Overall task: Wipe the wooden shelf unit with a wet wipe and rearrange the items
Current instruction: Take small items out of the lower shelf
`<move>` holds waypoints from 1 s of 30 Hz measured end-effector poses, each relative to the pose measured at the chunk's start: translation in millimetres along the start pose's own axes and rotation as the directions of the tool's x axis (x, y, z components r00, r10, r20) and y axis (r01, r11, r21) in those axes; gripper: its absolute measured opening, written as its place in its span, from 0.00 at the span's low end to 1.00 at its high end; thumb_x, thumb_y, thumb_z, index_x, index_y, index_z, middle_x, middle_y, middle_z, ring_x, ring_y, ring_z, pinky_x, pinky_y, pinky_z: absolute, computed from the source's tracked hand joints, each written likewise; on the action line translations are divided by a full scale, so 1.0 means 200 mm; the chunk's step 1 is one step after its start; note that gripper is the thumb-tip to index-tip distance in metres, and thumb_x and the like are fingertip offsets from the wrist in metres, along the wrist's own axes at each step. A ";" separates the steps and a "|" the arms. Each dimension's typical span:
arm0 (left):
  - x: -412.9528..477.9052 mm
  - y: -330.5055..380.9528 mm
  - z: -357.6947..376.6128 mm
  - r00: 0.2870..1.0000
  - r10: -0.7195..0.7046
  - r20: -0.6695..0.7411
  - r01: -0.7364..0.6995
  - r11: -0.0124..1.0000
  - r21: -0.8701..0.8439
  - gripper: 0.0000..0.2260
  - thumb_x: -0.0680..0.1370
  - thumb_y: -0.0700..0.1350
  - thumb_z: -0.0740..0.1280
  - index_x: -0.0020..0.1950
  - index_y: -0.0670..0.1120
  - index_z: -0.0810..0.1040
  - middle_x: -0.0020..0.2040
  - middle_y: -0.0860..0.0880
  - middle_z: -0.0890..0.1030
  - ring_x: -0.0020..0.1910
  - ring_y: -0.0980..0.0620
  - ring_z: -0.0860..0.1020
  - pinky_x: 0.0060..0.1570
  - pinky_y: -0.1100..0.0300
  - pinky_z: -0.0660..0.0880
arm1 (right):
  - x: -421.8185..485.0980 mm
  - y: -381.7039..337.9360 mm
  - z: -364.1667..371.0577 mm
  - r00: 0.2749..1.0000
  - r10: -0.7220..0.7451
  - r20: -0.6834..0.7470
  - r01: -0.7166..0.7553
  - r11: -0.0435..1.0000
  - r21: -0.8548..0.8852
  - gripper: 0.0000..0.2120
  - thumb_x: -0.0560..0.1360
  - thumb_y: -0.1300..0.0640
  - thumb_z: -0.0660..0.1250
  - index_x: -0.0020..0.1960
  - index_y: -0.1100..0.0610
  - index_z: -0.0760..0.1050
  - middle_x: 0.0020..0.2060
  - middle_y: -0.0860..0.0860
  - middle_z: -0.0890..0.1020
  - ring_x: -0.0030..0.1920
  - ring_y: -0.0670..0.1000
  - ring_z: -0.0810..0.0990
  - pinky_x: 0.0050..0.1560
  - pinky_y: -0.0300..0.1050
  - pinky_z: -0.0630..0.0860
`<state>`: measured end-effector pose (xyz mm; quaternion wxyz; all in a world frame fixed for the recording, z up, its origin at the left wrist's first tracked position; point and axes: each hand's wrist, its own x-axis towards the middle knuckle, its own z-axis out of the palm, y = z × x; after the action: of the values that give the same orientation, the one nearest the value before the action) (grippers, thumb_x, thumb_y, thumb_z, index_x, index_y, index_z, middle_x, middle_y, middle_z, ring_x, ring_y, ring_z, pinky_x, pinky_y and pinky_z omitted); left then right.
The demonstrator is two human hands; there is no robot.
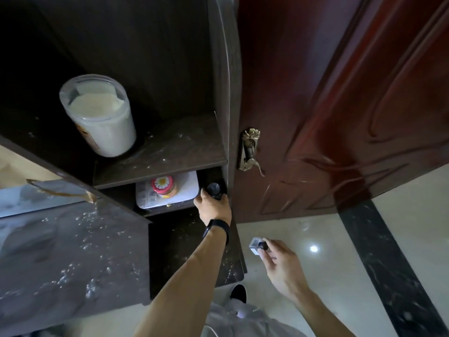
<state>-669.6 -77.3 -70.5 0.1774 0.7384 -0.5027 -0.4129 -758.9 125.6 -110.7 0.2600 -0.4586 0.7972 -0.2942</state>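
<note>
A: Two hands busy. Left hand (213, 206) is wrapped round a small dark jar (213, 189) in the lower compartment of the wooden shelf unit (170, 152), squeezed against the side wall.

B: Could bump the daisy-lid jar (163, 186) beside it. Right hand (277, 260) pinches a small dark-and-clear item (258, 245). No readable labels.

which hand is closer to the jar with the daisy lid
Left. The left hand is in the same lower shelf, just right of the jar, its grip on a dark round object. The right hand is lower, over the floor.
</note>
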 end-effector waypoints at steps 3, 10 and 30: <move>-0.03 -0.02 0.01 0.998 0.059 -0.019 -0.060 0.995 -0.076 0.30 0.77 0.47 0.70 0.76 0.45 0.64 0.72 0.43 0.66 0.67 0.41 0.71 0.63 0.50 0.70 | -0.01 0.01 0.01 1.000 -0.010 0.000 0.010 1.000 -0.006 0.15 0.79 0.51 0.65 0.61 0.57 0.80 0.50 0.51 0.83 0.39 0.44 0.83 0.44 0.32 0.79; -0.14 -0.27 -0.08 0.874 0.469 0.126 -0.484 0.826 0.288 0.25 0.77 0.43 0.64 0.73 0.50 0.66 0.75 0.48 0.60 0.67 0.44 0.70 0.53 0.49 0.77 | 0.03 -0.02 0.05 0.998 -0.024 0.061 0.024 1.000 0.008 0.13 0.78 0.55 0.70 0.61 0.58 0.80 0.51 0.53 0.83 0.39 0.39 0.78 0.43 0.18 0.68; 0.15 0.05 -0.11 0.834 0.331 0.441 -0.541 0.647 0.538 0.39 0.76 0.50 0.65 0.81 0.51 0.45 0.81 0.51 0.39 0.70 0.40 0.71 0.58 0.47 0.76 | 0.04 -0.11 0.00 0.998 -0.056 0.020 0.058 0.996 -0.071 0.25 0.79 0.37 0.57 0.64 0.53 0.78 0.53 0.48 0.82 0.41 0.39 0.81 0.44 0.34 0.79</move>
<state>-654.6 -111.9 -63.3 -0.0705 0.5355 -0.7981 -0.2670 -749.5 110.4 -96.4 0.2422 -0.4929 0.7914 -0.2685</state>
